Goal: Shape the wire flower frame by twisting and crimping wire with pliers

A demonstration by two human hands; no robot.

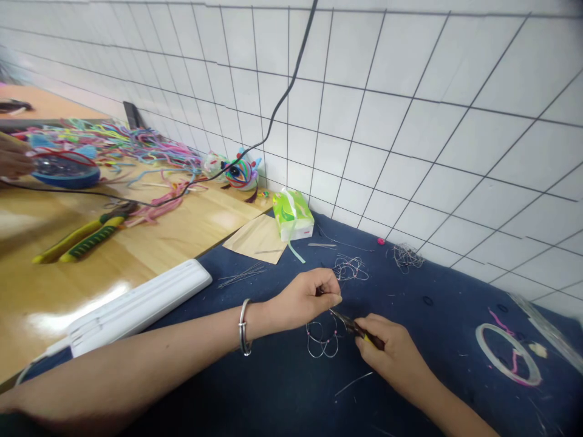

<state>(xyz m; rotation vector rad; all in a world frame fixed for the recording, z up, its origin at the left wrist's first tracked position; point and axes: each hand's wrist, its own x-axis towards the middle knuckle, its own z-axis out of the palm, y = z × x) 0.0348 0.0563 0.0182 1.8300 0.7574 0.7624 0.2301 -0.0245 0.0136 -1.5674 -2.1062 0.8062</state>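
My left hand point(307, 296), with a silver bangle at the wrist, is closed in a pinch on thin wire; the wire between the fingertips is mostly hidden. Close by, my right hand point(387, 346) is wrapped round pliers point(350, 325) with a bit of yellow on the handle, their dark jaws pointing at the left fingertips. Just below the jaws is a flower-like shape of bent silver wire point(322, 349) with small pink beads. Behind my left hand another looped wire shape point(353, 268) lies on the dark blue cloth point(273, 388).
Left of the cloth are a white power strip point(141, 303), yellow-green pliers point(86, 237) and coloured pipe cleaners point(150, 145). A tissue pack point(294, 215) stands near the wall. Tangled wire point(407, 258) and a clear ring point(483, 346) lie right. Another person's hand point(16, 158) shows far left.
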